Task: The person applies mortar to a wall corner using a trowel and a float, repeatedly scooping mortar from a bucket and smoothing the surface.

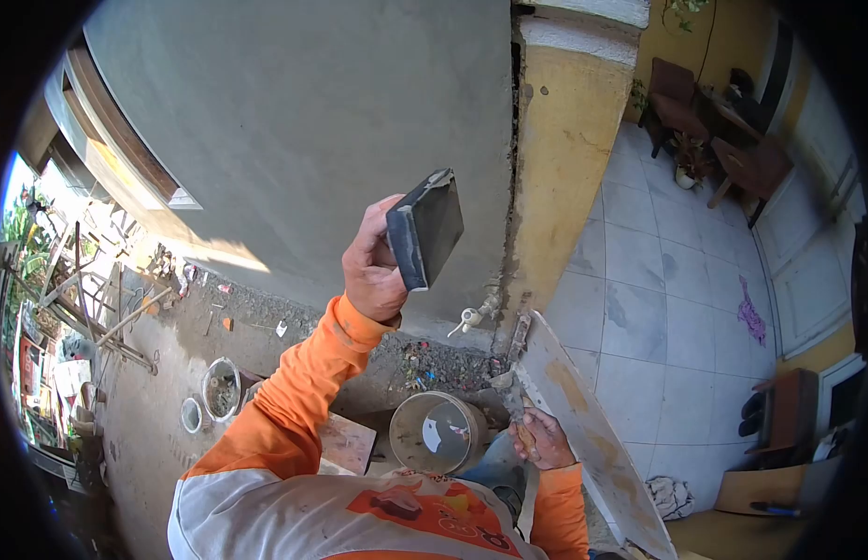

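Note:
My left hand (373, 266) is raised in front of the grey plastered wall (312, 121), with its fingers closed around a dark rectangular plastering float (429, 229). The float is tilted, and grey smears mark its edges. Lower down on the right, my right hand (546, 441) is wrapped round the wooden handle of a trowel (525, 434). The trowel's blade points up toward the foot of the yellow pillar (560, 168) and is partly hard to make out. Below and between my hands stands a bucket (397, 434) with grey, watery contents.
A white tap (469, 319) sticks out low on the wall. A long stained board (592, 429) leans beside my right hand, bordering the tiled porch (639, 308). Two smaller buckets (221, 387) stand at left on the ground. Chairs (672, 103) and a potted plant (688, 168) occupy the porch.

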`<state>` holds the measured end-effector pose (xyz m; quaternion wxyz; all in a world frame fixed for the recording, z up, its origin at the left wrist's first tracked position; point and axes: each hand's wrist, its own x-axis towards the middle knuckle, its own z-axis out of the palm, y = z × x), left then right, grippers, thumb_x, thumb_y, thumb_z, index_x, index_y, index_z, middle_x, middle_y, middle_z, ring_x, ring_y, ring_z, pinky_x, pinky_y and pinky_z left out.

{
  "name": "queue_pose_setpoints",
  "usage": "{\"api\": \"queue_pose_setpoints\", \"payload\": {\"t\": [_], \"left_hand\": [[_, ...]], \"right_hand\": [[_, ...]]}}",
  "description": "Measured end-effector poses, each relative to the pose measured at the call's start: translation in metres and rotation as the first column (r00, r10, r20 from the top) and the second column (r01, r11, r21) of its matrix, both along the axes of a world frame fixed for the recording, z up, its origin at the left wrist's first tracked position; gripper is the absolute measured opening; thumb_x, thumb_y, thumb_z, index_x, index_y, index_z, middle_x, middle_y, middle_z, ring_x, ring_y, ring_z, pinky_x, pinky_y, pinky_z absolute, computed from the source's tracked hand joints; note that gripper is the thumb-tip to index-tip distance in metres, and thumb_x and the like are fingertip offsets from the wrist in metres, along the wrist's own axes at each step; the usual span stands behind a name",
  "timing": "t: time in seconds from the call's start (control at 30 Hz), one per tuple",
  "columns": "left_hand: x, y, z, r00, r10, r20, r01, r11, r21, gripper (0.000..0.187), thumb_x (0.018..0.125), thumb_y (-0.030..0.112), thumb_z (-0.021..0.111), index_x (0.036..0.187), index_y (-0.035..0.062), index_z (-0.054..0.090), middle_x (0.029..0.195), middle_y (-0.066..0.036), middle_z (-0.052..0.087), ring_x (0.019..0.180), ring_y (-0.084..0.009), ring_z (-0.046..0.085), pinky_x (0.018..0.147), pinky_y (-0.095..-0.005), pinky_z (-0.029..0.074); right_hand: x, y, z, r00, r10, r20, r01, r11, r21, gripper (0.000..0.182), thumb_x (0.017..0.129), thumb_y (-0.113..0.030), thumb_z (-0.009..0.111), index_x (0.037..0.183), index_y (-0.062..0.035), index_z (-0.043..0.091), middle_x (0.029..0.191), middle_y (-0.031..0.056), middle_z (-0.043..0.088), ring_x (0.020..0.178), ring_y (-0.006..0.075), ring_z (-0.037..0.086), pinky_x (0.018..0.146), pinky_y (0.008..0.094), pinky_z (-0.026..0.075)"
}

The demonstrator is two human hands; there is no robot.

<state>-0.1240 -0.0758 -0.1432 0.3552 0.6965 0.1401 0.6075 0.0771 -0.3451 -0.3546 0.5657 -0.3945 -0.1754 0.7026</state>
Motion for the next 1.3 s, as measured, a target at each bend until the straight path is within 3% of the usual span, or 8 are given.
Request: {"api": "queue_pose_setpoints", "payload": {"t": [0.13,0.2,0.37,0.43,0.7,0.77,0.83,1.3], "left_hand": [[-0.007,-0.015,0.001,0.971,-0.197,0.138,0.225,0.946,-0.234,0.035,0.088,0.011,0.064,0.120,0.0001,0.055,0.108,-0.013,0.064,0.093,-0.0241,0.066,0.077,-0.0389,0.057],[-0.008,-0.016,-0.009,0.709,-0.407,0.576,0.610,0.764,-0.211,0.034,0.094,0.022,0.057,0.121,0.0023,0.054,0.115,-0.015,0.062,0.104,-0.0290,0.063,0.086,-0.0403,0.055],[-0.012,-0.023,-0.024,0.616,-0.309,0.725,0.710,0.615,-0.342,0.037,0.095,0.023,0.059,0.122,-0.0006,0.053,0.140,-0.018,0.045,0.121,-0.0241,0.054,0.099,-0.0376,0.048],[-0.006,-0.022,-0.038,0.863,-0.241,0.444,0.432,0.807,-0.403,0.036,0.094,0.021,0.062,0.122,0.0002,0.054,0.142,-0.018,0.043,0.123,-0.0230,0.052,0.101,-0.0362,0.045],[0.012,-0.015,-0.034,0.974,-0.204,0.101,0.228,0.877,-0.423,0.086,0.083,-0.002,0.065,0.152,0.0080,0.013,0.122,-0.010,0.051,0.109,-0.0194,0.057,0.094,-0.0313,0.048],[0.029,0.005,-0.038,0.993,-0.120,-0.016,0.108,0.942,-0.319,0.083,0.082,-0.002,0.064,0.151,0.0069,0.018,0.114,-0.009,0.051,0.100,-0.0159,0.058,0.088,-0.0283,0.049],[0.045,0.022,-0.031,0.883,0.313,-0.348,-0.271,0.948,0.166,0.075,0.081,0.000,0.065,0.147,0.0083,0.032,0.105,-0.008,0.050,0.088,-0.0120,0.056,0.076,-0.0250,0.049],[0.132,0.092,-0.026,0.690,0.714,-0.116,-0.587,0.646,0.487,0.059,0.081,0.014,0.072,0.134,0.0155,0.047,0.090,-0.009,0.051,0.067,-0.0212,0.052,0.059,-0.0321,0.047]], "right_hand": [[0.009,0.003,0.002,1.000,0.014,0.016,-0.013,1.000,-0.021,0.021,0.097,-0.027,0.059,0.103,-0.0082,0.052,0.087,0.0111,0.063,0.059,0.0147,0.060,0.048,0.0256,0.047],[0.007,0.002,0.005,1.000,0.005,0.021,-0.004,1.000,-0.013,0.020,0.096,-0.027,0.059,0.101,-0.0092,0.051,0.087,0.0107,0.063,0.059,0.0148,0.060,0.047,0.0256,0.047],[-0.002,0.001,0.014,1.000,0.012,0.015,-0.012,1.000,-0.012,0.020,0.095,-0.028,0.061,0.097,-0.0118,0.050,0.088,0.0107,0.063,0.060,0.0150,0.061,0.048,0.0253,0.047],[-0.005,0.000,0.010,1.000,0.016,-0.024,-0.017,0.999,-0.033,0.013,0.098,-0.022,0.056,0.105,-0.0120,0.054,0.085,0.0122,0.063,0.059,0.0203,0.059,0.046,0.0299,0.047],[-0.020,-0.005,-0.010,1.000,0.000,-0.014,-0.002,0.997,-0.081,0.016,0.096,-0.025,0.058,0.101,-0.0104,0.053,0.085,0.0111,0.062,0.060,0.0194,0.060,0.047,0.0285,0.047],[-0.023,-0.006,-0.019,0.999,-0.006,-0.051,0.002,0.997,-0.083,0.017,0.096,-0.025,0.057,0.103,-0.0095,0.052,0.085,0.0113,0.062,0.060,0.0184,0.060,0.047,0.0279,0.047],[-0.023,-0.004,-0.023,0.996,-0.013,-0.091,0.005,0.997,-0.082,0.019,0.097,-0.024,0.056,0.106,-0.0085,0.052,0.085,0.0115,0.063,0.060,0.0175,0.059,0.047,0.0274,0.046],[0.019,0.013,-0.051,0.995,-0.088,-0.044,0.085,0.994,-0.070,0.021,0.099,-0.023,0.053,0.107,-0.0037,0.051,0.084,0.0114,0.064,0.057,0.0149,0.058,0.046,0.0270,0.047]]}}
